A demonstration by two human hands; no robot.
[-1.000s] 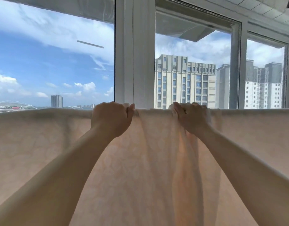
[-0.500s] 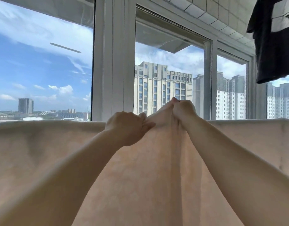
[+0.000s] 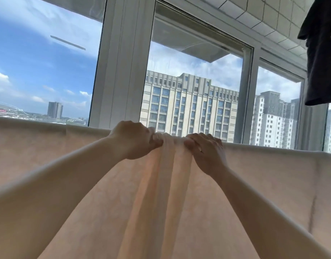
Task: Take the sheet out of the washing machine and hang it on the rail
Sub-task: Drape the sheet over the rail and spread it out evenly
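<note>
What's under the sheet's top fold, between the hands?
Only bunched sheet shows there, gripped by the left hand and right hand. The rail underneath is fully covered.

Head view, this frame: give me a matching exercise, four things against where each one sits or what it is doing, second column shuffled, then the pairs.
Things
1. pale peach cotton sheet
2. left hand
3. right hand
4. black hanging garment

Places or states
A. top right corner, above the sheet's top edge
B. grips the bunched folds from their right side
C. draped across the whole width, gathered in the middle
D. grips the bunched folds from their left side

Pairs: 1-C, 2-D, 3-B, 4-A
</note>
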